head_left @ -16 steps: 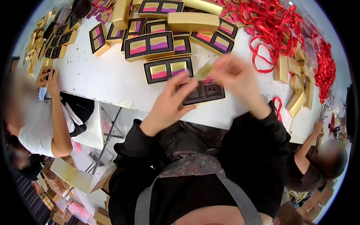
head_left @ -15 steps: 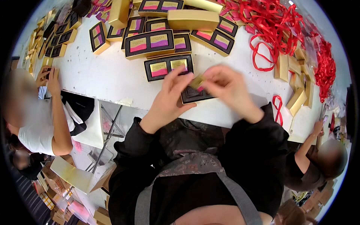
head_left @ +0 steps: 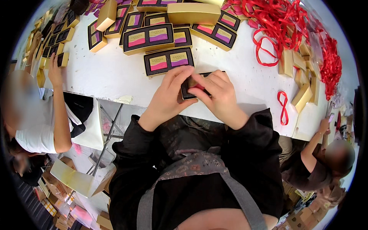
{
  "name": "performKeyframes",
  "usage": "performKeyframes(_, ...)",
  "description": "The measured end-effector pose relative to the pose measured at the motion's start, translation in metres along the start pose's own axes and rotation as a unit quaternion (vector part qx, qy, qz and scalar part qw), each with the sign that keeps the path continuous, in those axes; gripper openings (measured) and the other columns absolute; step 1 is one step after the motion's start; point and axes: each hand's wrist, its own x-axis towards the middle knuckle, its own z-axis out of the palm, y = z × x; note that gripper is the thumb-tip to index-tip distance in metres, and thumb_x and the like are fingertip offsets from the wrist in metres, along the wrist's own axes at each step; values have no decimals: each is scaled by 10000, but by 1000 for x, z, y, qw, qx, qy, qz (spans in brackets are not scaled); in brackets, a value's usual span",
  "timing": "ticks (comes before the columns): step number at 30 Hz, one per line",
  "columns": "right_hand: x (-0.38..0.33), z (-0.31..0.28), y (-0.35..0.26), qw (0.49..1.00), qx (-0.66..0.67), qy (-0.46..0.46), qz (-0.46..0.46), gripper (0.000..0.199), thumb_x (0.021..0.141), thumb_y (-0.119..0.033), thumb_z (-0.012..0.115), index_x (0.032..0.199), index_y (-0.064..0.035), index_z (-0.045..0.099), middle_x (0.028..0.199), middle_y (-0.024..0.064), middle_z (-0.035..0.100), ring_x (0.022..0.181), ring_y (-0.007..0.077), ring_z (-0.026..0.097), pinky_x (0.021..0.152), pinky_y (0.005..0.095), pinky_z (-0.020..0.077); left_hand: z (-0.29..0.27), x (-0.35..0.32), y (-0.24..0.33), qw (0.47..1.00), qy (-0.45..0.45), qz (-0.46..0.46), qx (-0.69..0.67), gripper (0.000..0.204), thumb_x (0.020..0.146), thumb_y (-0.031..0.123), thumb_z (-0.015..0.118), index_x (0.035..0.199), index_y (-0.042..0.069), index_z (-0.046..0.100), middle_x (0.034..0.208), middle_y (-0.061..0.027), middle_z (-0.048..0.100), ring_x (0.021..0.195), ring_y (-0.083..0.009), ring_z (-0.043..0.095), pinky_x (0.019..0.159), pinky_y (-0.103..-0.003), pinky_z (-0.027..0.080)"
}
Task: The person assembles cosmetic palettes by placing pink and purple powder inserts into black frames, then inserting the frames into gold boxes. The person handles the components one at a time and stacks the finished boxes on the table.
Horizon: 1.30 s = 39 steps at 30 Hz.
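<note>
A small gold-edged box with a ridged dark tray lies on the table's front part, partly covered by my hands. My left hand is closed around its left end, thumb at the near side and fingers at the far side. My right hand pinches a small foil-wrapped square over the tray's left part; most of the square is hidden by the fingers. Just beyond stands a similar box holding two gold-wrapped squares, one with a pink band and one with a purple band.
More filled boxes are piled farther back, with a long gold lid on top. Tangled red ribbon and gold boxes crowd the right side. A ribbon loop lies nearer. A co-worker's hand handles boxes at left.
My right hand has brought the wrapped square down and left into the tray. My left hand stays at the box's left end. The co-worker's hand at left has reached farther forward.
</note>
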Motion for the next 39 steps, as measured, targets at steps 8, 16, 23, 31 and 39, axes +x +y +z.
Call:
performKeyframes(8,4,-21,-1,996,-52,-76,3,285,731,-165,760,1010,-121,720,904,23,573,865,226,539,788,351,403,-1,-3,0,999,-36,-19,-4,787,654,57,826,1353,61,465,1266,-149,498,1150,-333,512,896,-361,489)
performKeyframes(16,6,-21,-4,989,-42,-138,16,259,697,-143,795,922,-47,710,874,58,585,801,228,587,623,327,489,-1,-3,-1,999,-38,-12,-19,770,669,96,844,1336,55,463,1285,-147,509,1192,-337,498,983,-386,443)
performKeyframes(23,11,-23,-5,977,-105,-178,-58,225,710,-186,749,882,-57,682,912,31,555,850,219,553,664,331,449,0,-10,-12,994,-32,69,83,603,685,125,815,1239,124,575,1255,-142,541,1175,-342,517,962,-391,471)
performKeyframes(31,153,-58,74,991,-73,-101,52,118,840,-185,670,815,-71,688,739,84,644,654,313,617,567,405,489,-4,-7,-4,977,-46,97,186,344,760,93,708,1102,71,673,1265,-144,578,1112,-355,549,948,-413,500)
performKeyframes(39,274,23,273,936,-309,-108,-128,268,845,-224,699,1087,-108,696,1024,150,687,847,268,671,759,371,540,-16,4,1,992,-57,83,80,327,734,94,733,1053,49,677,1236,-110,605,1108,-329,554,943,-400,499)
